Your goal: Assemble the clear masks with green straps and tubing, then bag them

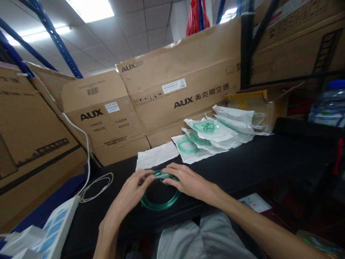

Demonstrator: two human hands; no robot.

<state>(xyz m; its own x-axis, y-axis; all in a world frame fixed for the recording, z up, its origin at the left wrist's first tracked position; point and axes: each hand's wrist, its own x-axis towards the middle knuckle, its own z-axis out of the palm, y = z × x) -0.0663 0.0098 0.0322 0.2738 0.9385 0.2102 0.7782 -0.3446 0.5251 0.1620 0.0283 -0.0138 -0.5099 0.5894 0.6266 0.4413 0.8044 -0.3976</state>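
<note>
A coil of green tubing (161, 207) lies on the black table in front of me. My left hand (137, 185) pinches the tubing at the coil's upper left, thumb and fingers closed on it. On the upper right of the coil, my right hand (183, 178) has its fingers curled round the tubing beside a small clear connector (165, 176). The fingertips of both hands are near each other, and they partly cover the top of the coil. Just behind the hands is a flat white pouch (157, 155).
Several white pouches (215, 135) with green tubing overlap at the back right. Cardboard panels (161, 104) stand behind the table (258, 154). A power strip (58, 228) and a looped white cable (101, 192) are at the left. An open carton (272, 108) stands at the back right.
</note>
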